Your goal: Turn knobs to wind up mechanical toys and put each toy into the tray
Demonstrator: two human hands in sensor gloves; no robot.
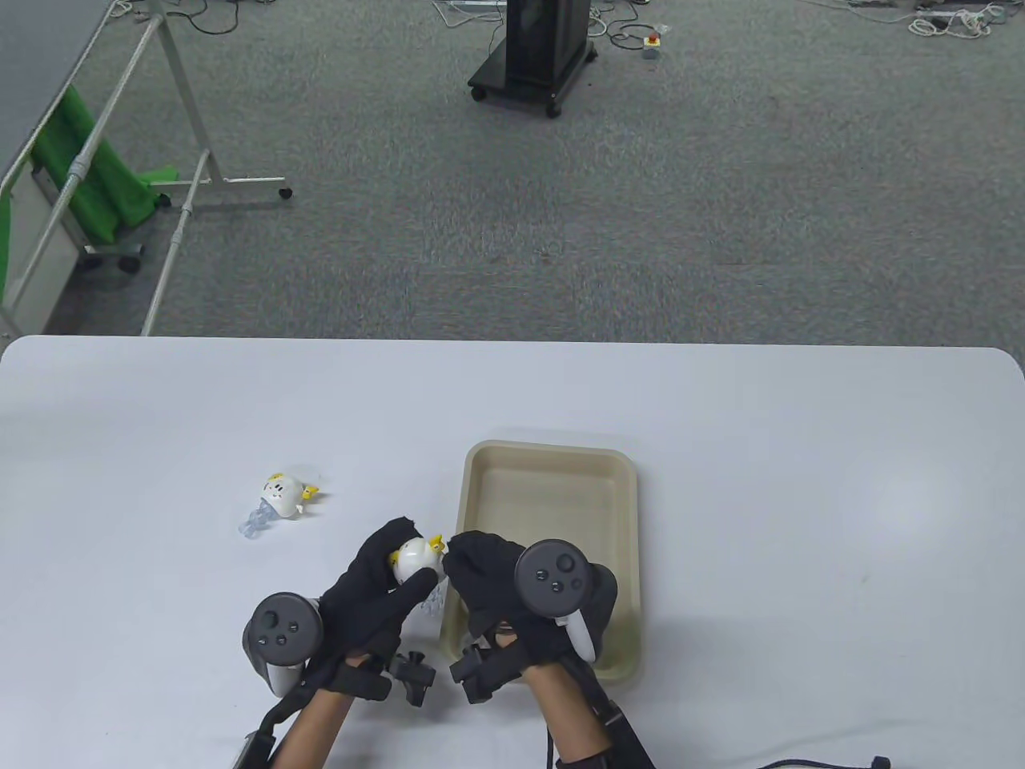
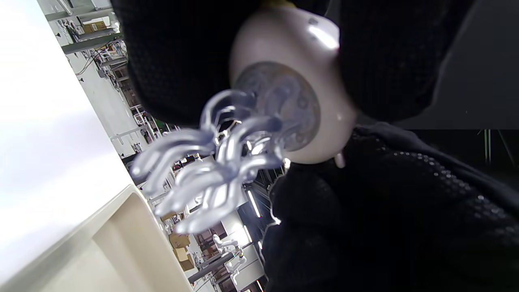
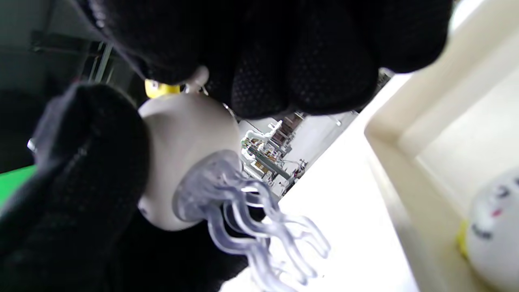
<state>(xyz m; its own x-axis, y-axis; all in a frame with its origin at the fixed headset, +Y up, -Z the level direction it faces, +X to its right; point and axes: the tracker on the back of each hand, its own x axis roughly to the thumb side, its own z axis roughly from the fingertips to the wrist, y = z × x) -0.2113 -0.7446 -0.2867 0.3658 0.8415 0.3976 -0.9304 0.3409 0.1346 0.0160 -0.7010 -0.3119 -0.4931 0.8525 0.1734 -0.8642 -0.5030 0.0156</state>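
Observation:
A white round toy (image 1: 416, 557) with yellow tufts and clear plastic legs (image 2: 211, 162) is held up just left of the beige tray (image 1: 552, 452). My left hand (image 1: 383, 565) grips its body from the left, fingers curled round it. The fingers of my right hand (image 1: 471, 557) close on the toy's small white knob (image 3: 198, 77) from the right. A second toy of the same kind (image 1: 284, 494) lies on its side on the table, further left. A third white toy (image 3: 494, 223) lies inside the tray, hidden under my right hand in the table view.
The white table (image 1: 721, 416) stretches wide to the right and behind the tray. The tray's near left corner (image 3: 399, 134) is close below the held toy. Beyond the table's far edge there is grey carpet with a metal frame (image 1: 184, 128) and a black cart (image 1: 536, 48).

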